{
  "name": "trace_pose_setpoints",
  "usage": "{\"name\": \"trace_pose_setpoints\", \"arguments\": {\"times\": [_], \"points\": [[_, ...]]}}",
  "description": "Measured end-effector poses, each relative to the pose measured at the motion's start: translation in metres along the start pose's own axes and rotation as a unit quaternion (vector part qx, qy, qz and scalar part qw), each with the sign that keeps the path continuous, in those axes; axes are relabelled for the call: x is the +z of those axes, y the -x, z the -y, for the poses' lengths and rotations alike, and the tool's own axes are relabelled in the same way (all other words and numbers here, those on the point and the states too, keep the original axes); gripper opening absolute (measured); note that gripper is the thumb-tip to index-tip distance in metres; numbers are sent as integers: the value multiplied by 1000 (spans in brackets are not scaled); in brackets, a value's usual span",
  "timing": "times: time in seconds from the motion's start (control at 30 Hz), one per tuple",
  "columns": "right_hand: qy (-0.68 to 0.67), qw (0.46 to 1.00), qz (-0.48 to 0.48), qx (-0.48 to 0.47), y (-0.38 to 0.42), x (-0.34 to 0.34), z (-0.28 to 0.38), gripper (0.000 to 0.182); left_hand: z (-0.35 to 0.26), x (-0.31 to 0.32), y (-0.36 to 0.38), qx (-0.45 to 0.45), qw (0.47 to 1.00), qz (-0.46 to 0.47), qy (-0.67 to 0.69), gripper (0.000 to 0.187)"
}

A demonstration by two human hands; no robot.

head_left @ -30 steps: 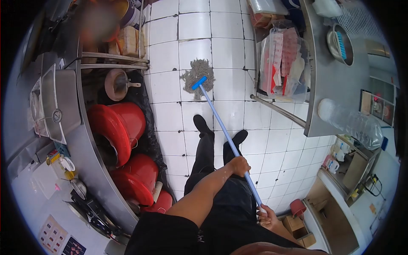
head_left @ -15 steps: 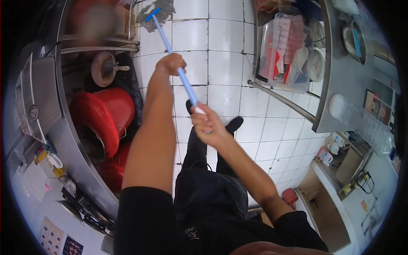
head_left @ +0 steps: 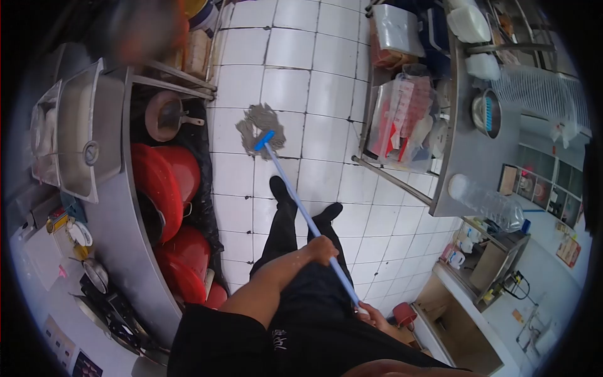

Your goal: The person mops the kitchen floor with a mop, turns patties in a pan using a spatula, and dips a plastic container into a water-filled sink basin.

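A mop with a light blue handle (head_left: 294, 197) slants from the tiled floor up to my body. Its grey string head (head_left: 262, 129) lies on the white tiles in front of my feet, under a blue clamp. My left hand (head_left: 322, 250) is wrapped round the middle of the handle. Near the handle's upper end, my right hand (head_left: 372, 314) is closed on it, close to my right side. Both black shoes stand on the tiles, just behind the mop head.
Red tubs (head_left: 176, 182) and a pan (head_left: 166, 116) sit under the steel counter (head_left: 141, 232) on the left. To the right, a metal table (head_left: 461, 157) stands over plastic bags (head_left: 402, 119). A red pot (head_left: 404, 313) is near my right hand.
The mop head has been drawn back towards my feet. Both hands have moved back towards my body with the handle, still gripping it, and the view has shifted.
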State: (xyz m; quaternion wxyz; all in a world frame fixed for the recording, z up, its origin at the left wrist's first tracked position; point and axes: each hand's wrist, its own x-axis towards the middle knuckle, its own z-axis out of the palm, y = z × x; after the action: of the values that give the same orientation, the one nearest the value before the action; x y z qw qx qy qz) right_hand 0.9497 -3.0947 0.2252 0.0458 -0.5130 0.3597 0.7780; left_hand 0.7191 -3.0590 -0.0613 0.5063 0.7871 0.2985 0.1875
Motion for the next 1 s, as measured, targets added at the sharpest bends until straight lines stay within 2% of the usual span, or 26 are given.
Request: {"name": "trace_pose_setpoints", "arguments": {"times": [0.07, 0.1, 0.13, 0.17, 0.2, 0.23, 0.27, 0.3, 0.33, 0.37, 0.4, 0.43, 0.47, 0.5, 0.53, 0.57, 0.63, 0.73, 0.8, 0.9, 0.93, 0.97, 1.0], "points": [[12, 999, -29, 17, 10, 14, 15, 25, 7, -9, -8, -25, 999, -2, -25, 19], [27, 991, -130, 5, 12, 43, 28, 24, 14, -18, -12, -46, 997, 14, -56, 21], [61, 982, -181, -8, 13, 55, 44, 24, 22, -41, -18, -60, 996, 41, -53, 24], [17, 995, -93, -44, 0, 34, 58, 25, 30, -68, -19, -52, 998, -21, 4, 18], [145, 967, -135, -161, -6, 60, 71, 32, 59, -82, -23, -25, 997, -18, 71, 19], [160, 931, -156, -288, -7, 121, 64, 38, 82, -108, -27, -54, 996, 27, 59, 23], [189, 924, -73, -324, -10, 133, 78, 44, 107, -137, -25, -6, 999, 1, 47, 26], [179, 897, -18, -404, -13, 172, 80, 38, 142, -149, -17, 0, 999, -33, -19, 28], [219, 826, 19, -519, -25, 193, 80, 34, 150, -183, -8, -48, 996, -14, -74, 30], [218, 753, 77, -617, -38, 217, 77, 25, 171, -199, 5, -68, 995, -35, -66, 26], [319, 621, 157, -699, -66, 215, 84, 20, 165, -229, 14, -85, 992, -60, -72, 22], [375, 471, 250, -759, -95, 213, 91, 30, 186, -235, 27, -78, 990, -69, -97, 20], [379, 465, 251, -760, -100, 229, 85, 40, 192, -240, 41, -84, 988, -59, -118, 20], [346, 492, 283, -747, -117, 225, 80, 46, 194, -245, 51, -89, 984, -51, -143, 20], [348, 449, 270, -777, -125, 231, 77, 43, 194, -248, 57, -135, 980, -21, -147, 21], [343, 449, 264, -782, -123, 232, 70, 42, 191, -250, 60, -182, 971, 9, -154, 22], [333, 467, 279, -770, -112, 201, 68, 32, 175, -229, 51, -137, 982, -10, -132, 23], [303, 477, 236, -790, -57, 159, 72, 34, 134, -179, 3, -72, 990, -92, -82, 20], [339, 481, 192, -785, 0, 134, 71, 35, 96, -141, -41, -49, 988, -130, -65, 18], [395, 431, 187, -790, 86, 113, 64, 35, 23, -87, -109, -17, 987, -157, 20, 16], [429, 408, 189, -783, 113, 107, 60, 35, 3, -61, -132, 30, 973, -206, 96, 25], [462, 385, 192, -776, 129, 101, 57, 35, -24, -47, -149, 24, 974, -195, 112, 25], [464, 371, 192, -781, 136, 96, 54, 35, -35, -23, -166, 37, 967, -225, 114, 26]]}}
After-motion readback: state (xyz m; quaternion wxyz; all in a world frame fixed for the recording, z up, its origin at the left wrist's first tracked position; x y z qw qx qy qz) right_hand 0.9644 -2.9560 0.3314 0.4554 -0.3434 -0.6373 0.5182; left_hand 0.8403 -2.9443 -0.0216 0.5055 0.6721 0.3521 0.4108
